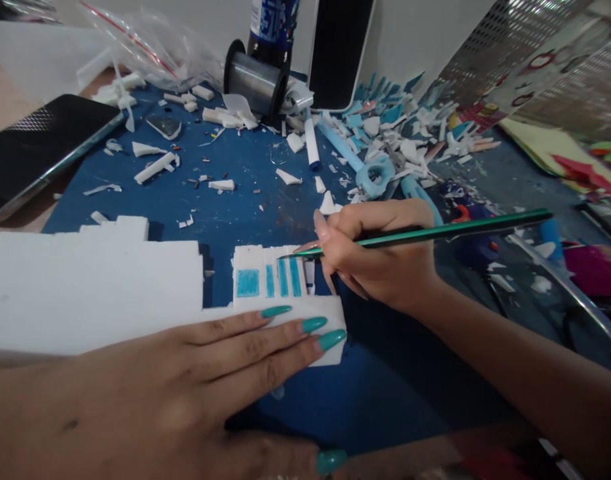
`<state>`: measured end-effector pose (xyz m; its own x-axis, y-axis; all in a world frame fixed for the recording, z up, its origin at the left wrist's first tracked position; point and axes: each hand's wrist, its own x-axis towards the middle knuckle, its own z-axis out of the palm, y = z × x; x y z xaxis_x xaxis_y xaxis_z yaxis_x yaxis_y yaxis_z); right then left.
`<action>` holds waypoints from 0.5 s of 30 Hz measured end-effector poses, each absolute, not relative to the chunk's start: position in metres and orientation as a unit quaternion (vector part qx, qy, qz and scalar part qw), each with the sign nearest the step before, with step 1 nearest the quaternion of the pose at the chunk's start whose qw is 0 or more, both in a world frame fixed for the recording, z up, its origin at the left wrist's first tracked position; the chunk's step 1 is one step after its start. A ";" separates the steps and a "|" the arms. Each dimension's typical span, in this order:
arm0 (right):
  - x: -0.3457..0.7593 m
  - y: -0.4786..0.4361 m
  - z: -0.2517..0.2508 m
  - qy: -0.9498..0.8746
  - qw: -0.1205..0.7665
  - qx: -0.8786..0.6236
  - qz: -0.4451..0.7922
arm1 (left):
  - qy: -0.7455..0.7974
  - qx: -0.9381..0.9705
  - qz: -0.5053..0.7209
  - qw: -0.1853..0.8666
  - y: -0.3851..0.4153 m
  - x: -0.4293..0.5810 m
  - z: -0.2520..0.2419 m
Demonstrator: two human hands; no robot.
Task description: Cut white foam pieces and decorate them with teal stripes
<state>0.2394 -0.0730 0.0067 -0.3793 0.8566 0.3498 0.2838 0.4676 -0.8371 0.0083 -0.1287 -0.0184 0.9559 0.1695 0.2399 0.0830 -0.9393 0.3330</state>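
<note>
A white foam piece [100,287] with a stepped outline lies on the blue mat [385,393]. Its small upright section carries several blue painted rectangles [248,283]. Across the lower part of the foam rests my left hand [185,373], palm down with fingers stretched out and teal nails showing. My right hand [385,257] pinches a thin green brush [450,230] near its tip. The brush tip touches the top of the blue stripes [284,277]. Part of the foam is hidden under my left hand.
A black phone [45,147] lies at the left. Behind are a wire spool [255,81], a dark bottle [273,33] and a plastic bag [150,53]. White and blue scraps [410,150] are piled at the back right, near a light blue tool [373,177].
</note>
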 end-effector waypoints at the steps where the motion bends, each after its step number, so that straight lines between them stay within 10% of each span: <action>1: 0.240 -0.073 0.007 -0.756 0.409 -0.376 0.346 | 0.062 0.977 0.131 0.159 -0.126 0.012 -0.014; 15: 0.242 -0.073 0.009 -0.775 0.412 -0.367 0.309 | 0.061 0.978 0.117 0.162 -0.128 0.014 -0.013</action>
<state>0.2417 -0.0733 0.0091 -0.3924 0.8230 0.4108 0.3136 0.5396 -0.7814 0.0137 -0.1281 -0.0132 0.9653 0.1578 0.2080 0.0821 -0.9397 0.3319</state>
